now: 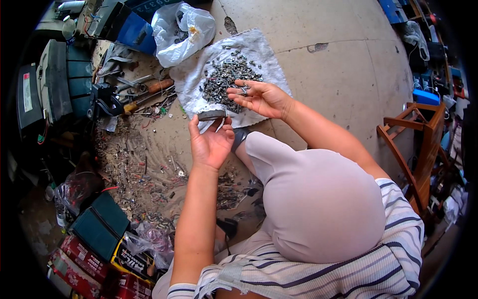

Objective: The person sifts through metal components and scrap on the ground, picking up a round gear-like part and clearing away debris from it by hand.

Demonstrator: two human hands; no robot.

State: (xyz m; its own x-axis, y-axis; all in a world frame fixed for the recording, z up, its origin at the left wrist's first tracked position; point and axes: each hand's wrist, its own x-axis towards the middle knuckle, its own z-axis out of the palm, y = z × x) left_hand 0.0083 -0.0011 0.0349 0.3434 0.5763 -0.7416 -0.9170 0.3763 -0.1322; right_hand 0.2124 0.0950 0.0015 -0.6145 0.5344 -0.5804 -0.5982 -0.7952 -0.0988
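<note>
My left hand (211, 147) pinches a dark grey, round, thick disc (211, 115) by its edges, between thumb and fingers. The disc looks like a magnet, and a thin bright metal piece stands at its right edge. To the right and a little farther off, my right hand (261, 98) is turned palm up with its fingers loosely extended. A few small silvery metal pieces (244, 90) rest on those fingers; their exact kind is too small to tell. Just beyond both hands lies a heap of small screws and metal bits (224, 74), spread on a white cloth (266, 50).
A white plastic bag (181, 32) stands behind the cloth. Screwdrivers and other tools (159, 85) lie left of it. Scattered debris (144, 169) covers the floor at left. Boxes (102, 224) stand at lower left, a wooden stool (423, 144) at right. My knee (323, 204) rises in front.
</note>
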